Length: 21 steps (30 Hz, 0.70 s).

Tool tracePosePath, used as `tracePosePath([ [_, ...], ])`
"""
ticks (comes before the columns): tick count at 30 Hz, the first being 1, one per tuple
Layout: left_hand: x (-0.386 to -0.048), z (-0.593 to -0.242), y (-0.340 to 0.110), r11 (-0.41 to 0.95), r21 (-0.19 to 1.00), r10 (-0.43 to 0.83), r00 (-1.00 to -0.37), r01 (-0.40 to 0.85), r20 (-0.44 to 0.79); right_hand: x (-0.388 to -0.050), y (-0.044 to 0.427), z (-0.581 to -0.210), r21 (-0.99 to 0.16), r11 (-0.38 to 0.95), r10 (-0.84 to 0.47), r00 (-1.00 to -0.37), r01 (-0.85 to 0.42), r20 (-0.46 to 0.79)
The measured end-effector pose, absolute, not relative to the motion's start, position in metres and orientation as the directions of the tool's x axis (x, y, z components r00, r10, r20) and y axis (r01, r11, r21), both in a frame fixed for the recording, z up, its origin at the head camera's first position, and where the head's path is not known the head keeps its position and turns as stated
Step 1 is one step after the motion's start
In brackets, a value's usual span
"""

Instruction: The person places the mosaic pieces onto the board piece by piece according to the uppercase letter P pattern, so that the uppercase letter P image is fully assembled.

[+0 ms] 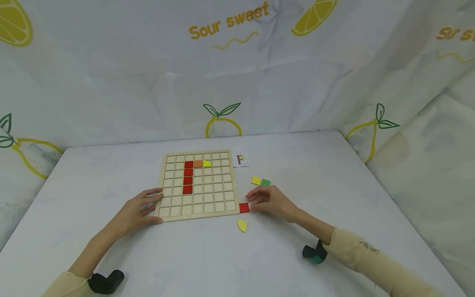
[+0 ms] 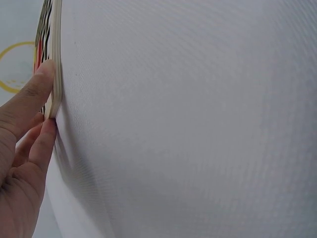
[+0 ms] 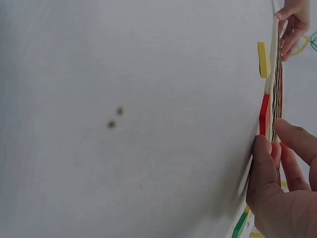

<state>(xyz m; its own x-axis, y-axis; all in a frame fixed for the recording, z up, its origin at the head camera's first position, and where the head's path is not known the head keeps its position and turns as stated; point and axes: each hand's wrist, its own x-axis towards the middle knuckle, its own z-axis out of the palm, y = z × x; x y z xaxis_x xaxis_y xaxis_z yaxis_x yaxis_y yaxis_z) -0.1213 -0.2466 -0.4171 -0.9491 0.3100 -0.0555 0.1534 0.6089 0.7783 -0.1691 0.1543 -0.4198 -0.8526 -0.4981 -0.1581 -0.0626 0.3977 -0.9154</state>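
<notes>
My left hand point(image 1: 134, 211) holds the lower left corner of a wooden grid board point(image 1: 197, 218), fingers at its left edge and thumb at the corner. The left wrist view shows that hand point(image 2: 27, 148) against the board's edge point(image 2: 57, 59). My right hand point(image 1: 273, 203) has its fingertips at the right side of a red tile point(image 1: 243, 208), beside the board's lower right corner. In the right wrist view its fingers point(image 3: 262, 153) meet the end of the red tile point(image 3: 265, 115), thumb apart. Four red squares point(image 1: 188, 180), an orange square point(image 1: 198, 163) and a yellow piece point(image 1: 206, 163) lie in the grid.
A small pattern card point(image 1: 242, 160) lies at the board's upper right. Yellow point(image 1: 256, 180) and green point(image 1: 265, 182) squares lie just beyond my right hand. A yellow quarter-round piece point(image 1: 242, 225) is below the red tile. A white patterned cloth point(image 1: 274, 103) hangs behind the table.
</notes>
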Motion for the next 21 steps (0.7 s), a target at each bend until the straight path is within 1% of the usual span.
tracePosePath([
  [5, -0.122, -0.417, -0.246, 0.604, 0.783, 0.310, -0.949, 0.149, -0.058, -0.172, 0.153, -0.417, -0.869, 0.461, -0.548, -0.828, -0.179, -0.120],
  [12, -0.122, -0.418, -0.246, 0.604, 0.783, 0.306, -0.951, 0.149, -0.055, -0.174, 0.147, -0.416, -0.786, 0.579, -0.516, -0.844, -0.218, -0.147],
  [21, -0.122, -0.418, -0.247, 0.602, 0.785, 0.304, -0.951, 0.147, -0.055, -0.176, 0.142, -0.415, -0.735, 0.600, -0.552, -0.828, -0.316, -0.095],
])
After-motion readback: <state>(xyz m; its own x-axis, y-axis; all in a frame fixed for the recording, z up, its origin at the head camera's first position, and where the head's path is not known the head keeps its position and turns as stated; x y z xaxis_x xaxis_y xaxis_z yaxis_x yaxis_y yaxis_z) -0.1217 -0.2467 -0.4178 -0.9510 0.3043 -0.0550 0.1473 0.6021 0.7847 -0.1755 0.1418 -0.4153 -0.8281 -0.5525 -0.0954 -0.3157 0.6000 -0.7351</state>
